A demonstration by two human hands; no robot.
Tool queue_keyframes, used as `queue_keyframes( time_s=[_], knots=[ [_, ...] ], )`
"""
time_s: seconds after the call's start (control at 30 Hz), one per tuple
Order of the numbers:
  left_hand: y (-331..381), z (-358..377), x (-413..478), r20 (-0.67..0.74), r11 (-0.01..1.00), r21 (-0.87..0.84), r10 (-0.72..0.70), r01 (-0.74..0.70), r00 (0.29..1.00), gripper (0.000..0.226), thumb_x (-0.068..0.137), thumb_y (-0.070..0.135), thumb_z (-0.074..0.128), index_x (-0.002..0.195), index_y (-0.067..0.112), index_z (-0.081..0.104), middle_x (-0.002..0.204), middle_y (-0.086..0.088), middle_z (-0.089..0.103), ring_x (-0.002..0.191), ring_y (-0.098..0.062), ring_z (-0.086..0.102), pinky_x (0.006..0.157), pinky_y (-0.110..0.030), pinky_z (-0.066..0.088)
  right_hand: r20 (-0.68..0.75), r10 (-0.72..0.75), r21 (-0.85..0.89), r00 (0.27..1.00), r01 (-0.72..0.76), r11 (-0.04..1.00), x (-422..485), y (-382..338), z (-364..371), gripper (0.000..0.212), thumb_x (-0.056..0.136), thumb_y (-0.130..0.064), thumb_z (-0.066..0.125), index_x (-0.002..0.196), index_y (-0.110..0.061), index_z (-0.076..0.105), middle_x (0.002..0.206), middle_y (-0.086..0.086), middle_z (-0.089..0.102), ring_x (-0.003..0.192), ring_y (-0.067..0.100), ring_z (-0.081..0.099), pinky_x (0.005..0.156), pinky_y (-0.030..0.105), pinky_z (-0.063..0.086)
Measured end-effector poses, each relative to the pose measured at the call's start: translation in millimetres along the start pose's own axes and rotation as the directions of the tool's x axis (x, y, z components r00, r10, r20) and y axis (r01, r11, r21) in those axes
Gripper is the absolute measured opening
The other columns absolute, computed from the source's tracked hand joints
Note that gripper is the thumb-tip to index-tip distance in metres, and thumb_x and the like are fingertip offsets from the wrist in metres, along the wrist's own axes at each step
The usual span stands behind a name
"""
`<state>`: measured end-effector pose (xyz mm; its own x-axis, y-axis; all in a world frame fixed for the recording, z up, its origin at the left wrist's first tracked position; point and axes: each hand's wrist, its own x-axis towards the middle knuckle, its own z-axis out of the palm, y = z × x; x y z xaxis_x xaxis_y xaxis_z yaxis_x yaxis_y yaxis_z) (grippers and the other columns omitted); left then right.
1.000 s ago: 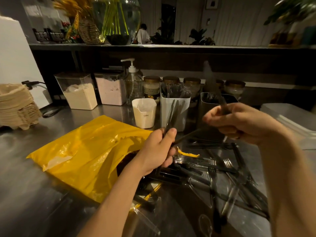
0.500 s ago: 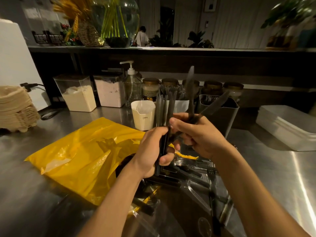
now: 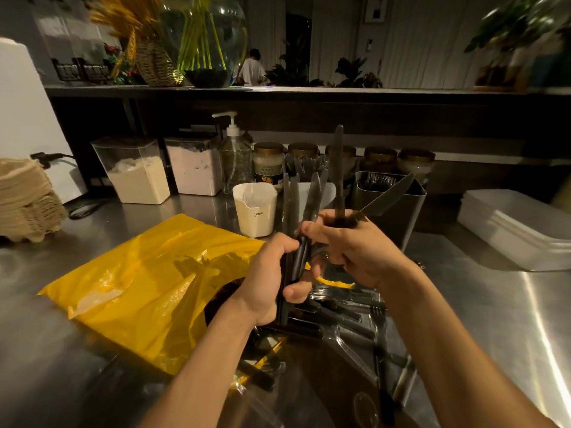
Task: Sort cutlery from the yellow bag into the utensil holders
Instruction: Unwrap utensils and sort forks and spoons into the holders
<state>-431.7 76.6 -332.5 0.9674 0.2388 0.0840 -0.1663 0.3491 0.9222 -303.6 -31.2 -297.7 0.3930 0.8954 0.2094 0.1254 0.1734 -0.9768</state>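
Observation:
My left hand [image 3: 272, 279] grips a bundle of several black plastic knives [image 3: 304, 211] upright, blades up. My right hand [image 3: 355, 245] holds two more black knives [image 3: 340, 168], one upright and one slanting right, and its fingers touch the left bundle. The yellow bag [image 3: 148, 288] lies flat on the steel counter at left, its mouth toward my hands. Loose black forks and knives [image 3: 346, 307] lie on the counter under my hands. Behind stand a white utensil holder [image 3: 329, 191] with black cutlery and a grey utensil holder [image 3: 398, 217].
A white cup [image 3: 255, 210], a pump bottle [image 3: 234, 159], two clear canisters of powder [image 3: 136, 171] and several lidded jars line the back. Stacked paper trays [image 3: 24, 199] sit at left, white lidded tubs [image 3: 519, 227] at right. Clear wrappers lie near the front edge.
My right hand came from the right with its knives and closed in against the left hand's bundle. The left hand raised its bundle upright.

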Motion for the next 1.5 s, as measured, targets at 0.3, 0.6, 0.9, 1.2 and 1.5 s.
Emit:
queue_keyframes(
  time_s=[0.3, 0.6, 0.9, 1.2, 1.5],
  knots=[
    [-4.8, 12.8, -1.9, -0.017, 0.959, 0.282, -0.012, 0.016, 1.0, 0.038, 0.107, 0.021, 0.044, 0.073, 0.02, 0.061, 0.052, -0.006, 0.036, 0.038, -0.014, 0.029, 0.042, -0.023, 0.022, 0.105, 0.021, -0.038, 0.994, -0.017, 0.999, -2.4, -7.5, 10.8, 0.059, 0.092, -0.04, 0.072, 0.115, 0.012, 0.057, 0.067, 0.002, 0.052, 0.048, 0.01, 0.046, 0.043, 0.018, 0.035],
    [-8.3, 9.4, 9.3, -0.307, 0.957, 0.261, 0.21, -0.13, 0.928, 0.034, 0.109, 0.025, 0.039, 0.108, 0.01, 0.069, 0.1, -0.007, 0.078, 0.097, -0.021, 0.075, 0.079, -0.036, 0.061, -0.274, 0.108, 0.082, 0.955, -0.089, 0.993, 4.0, -9.1, 5.1, 0.052, 0.093, -0.054, 0.055, 0.128, -0.016, 0.064, 0.086, 0.004, 0.052, 0.069, 0.015, 0.058, 0.062, 0.028, 0.052],
    [-10.7, 12.1, 4.5, -0.092, 0.98, 0.193, 0.065, -0.046, 0.994, 0.032, 0.097, 0.043, 0.052, 0.088, 0.013, 0.054, 0.061, 0.0, 0.034, 0.046, -0.009, 0.029, 0.046, -0.025, 0.021, 0.04, 0.131, -0.001, 0.991, -0.131, 0.991, -2.8, -4.8, 7.9, 0.043, 0.098, -0.047, 0.057, 0.118, -0.01, 0.065, 0.108, 0.01, 0.075, 0.102, 0.019, 0.071, 0.095, 0.038, 0.054],
    [-26.1, 17.7, 6.7, 0.029, 0.838, 0.5, 0.238, -0.22, 0.971, 0.002, 0.083, 0.027, 0.075, 0.084, 0.027, 0.073, 0.069, 0.006, 0.069, 0.063, -0.013, 0.067, 0.059, -0.029, 0.055, 0.097, -0.116, -0.127, 0.988, 0.128, 0.984, -2.0, -16.0, 16.3, 0.015, 0.091, -0.014, 0.073, 0.098, -0.001, 0.071, 0.069, 0.01, 0.062, 0.065, 0.02, 0.06, 0.066, 0.031, 0.052],
    [-31.6, 21.4, 4.3, -0.03, 0.841, 0.504, 0.246, -0.198, 0.969, 0.025, 0.089, 0.003, 0.072, 0.096, 0.026, 0.065, 0.083, -0.015, 0.073, 0.081, -0.039, 0.071, 0.074, -0.048, 0.062, 0.232, -0.062, -0.121, 0.971, 0.092, 0.988, -4.6, -13.7, 12.5, 0.019, 0.089, -0.002, 0.073, 0.106, 0.003, 0.067, 0.075, 0.007, 0.068, 0.067, 0.019, 0.064, 0.068, 0.031, 0.055]
  ],
)
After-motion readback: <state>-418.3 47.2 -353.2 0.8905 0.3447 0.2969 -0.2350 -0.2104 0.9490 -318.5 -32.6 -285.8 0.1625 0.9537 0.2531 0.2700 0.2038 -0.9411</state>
